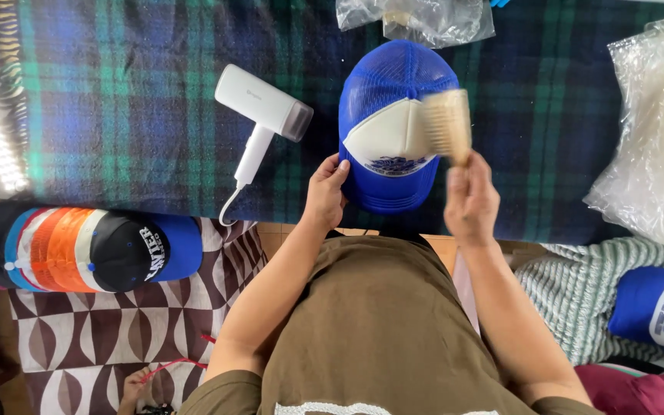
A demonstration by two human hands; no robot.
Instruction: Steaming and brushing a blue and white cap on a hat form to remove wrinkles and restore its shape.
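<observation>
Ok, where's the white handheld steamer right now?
In the head view the white steamer lies on the plaid blanket, left of the blue and white cap, just up-left of the left hand.

One head-worn camera looks almost straight down from above the person's chest, close in, facing a plaid blanket [140,100] across the worktop; forearms enter from the bottom edge, and no second view shares it

cap [393,123] centred on the blanket [117,100], steamer [263,115] just left of it, brush [449,123] over its right side, stacked caps [78,246] far left, plastic bags [655,131] right.
</observation>
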